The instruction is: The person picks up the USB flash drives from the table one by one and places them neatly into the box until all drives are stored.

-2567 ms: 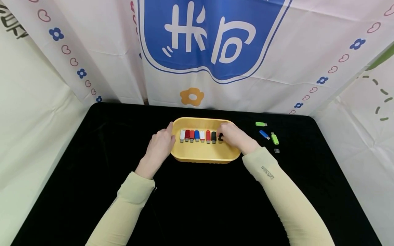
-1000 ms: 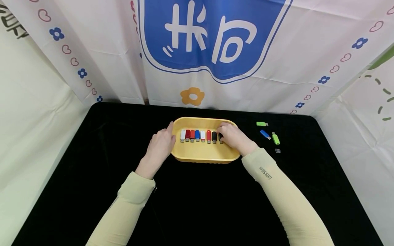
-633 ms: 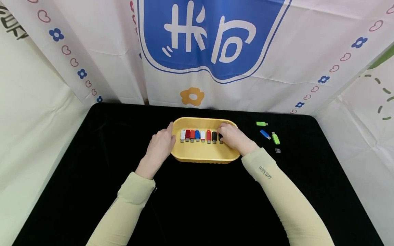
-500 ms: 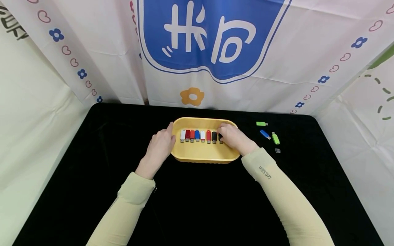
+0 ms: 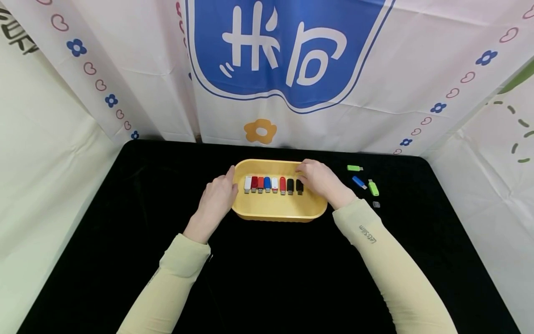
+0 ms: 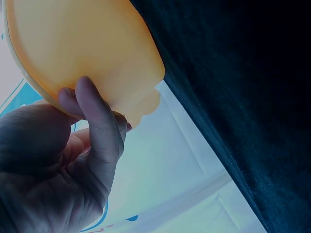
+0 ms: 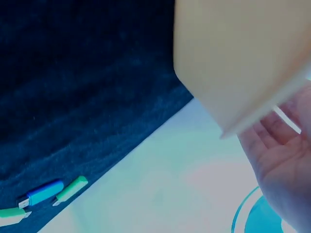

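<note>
A yellow plastic tray (image 5: 277, 217) holds a row of several USB sticks in white, red, blue and black. My left hand (image 5: 217, 195) grips the tray's left end; the left wrist view shows its fingers (image 6: 95, 109) curled against the tray's outer wall (image 6: 82, 43). Over the right end, my right hand (image 5: 319, 178) hovers just above and right of the rightmost black USB stick (image 5: 299, 186), apart from it. Beside that stick lies another black one (image 5: 290, 186). In the right wrist view, the tray wall hides the right fingertips.
To the right of the tray, on the black cloth (image 5: 267, 278), lie a green USB stick (image 5: 354, 168), a blue one (image 5: 359, 183), another green one (image 5: 373, 188) and a small dark square piece (image 5: 376, 204). A printed white curtain (image 5: 217, 116) hangs behind the table.
The right hand has let go of the rightmost black USB stick and lifted slightly back and right, leaving it in the row. The left hand stays at the tray's left end.
</note>
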Motion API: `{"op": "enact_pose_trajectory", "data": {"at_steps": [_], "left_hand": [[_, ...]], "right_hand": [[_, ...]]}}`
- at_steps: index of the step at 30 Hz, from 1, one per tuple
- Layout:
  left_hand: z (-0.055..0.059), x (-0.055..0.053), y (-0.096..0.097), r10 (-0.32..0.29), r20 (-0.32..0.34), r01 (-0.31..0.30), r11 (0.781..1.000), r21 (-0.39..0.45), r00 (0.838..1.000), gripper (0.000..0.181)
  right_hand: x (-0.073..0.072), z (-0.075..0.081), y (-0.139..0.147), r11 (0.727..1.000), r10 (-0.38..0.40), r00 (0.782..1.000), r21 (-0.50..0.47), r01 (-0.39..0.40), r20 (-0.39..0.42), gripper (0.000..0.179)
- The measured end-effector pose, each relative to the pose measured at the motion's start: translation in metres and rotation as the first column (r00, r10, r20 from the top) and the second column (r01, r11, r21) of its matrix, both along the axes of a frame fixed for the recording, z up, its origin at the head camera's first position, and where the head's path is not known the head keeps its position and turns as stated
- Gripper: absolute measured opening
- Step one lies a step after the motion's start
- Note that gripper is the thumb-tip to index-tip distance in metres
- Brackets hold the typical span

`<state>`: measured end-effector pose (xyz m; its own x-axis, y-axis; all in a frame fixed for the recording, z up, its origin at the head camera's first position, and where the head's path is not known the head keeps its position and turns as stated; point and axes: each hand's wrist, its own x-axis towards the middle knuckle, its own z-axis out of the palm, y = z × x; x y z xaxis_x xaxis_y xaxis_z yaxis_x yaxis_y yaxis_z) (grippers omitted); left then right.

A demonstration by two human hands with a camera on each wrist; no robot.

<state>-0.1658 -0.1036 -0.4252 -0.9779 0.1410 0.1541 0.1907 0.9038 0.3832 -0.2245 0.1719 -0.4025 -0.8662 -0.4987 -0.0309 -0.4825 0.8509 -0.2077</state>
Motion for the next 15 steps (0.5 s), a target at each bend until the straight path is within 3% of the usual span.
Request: {"op": "enact_pose_trajectory", "data": {"at_steps": [7,15], "left_hand": [[0.001,0.000,0.000,0.004,0.042,-0.005,1.000,0.013,0.999,0.053],[0.002,0.000,0.000,0.007,0.071,-0.008,1.000,0.018,0.997,0.054]], "right_hand": [[0.001,0.019,0.019,0.985,-0.109,0.992,-0.142,0.098,-0.069,0.017],[-0.002,0.019,0.057,0.956,-0.215,0.968,-0.231,0.181,-0.130,0.018]]}}
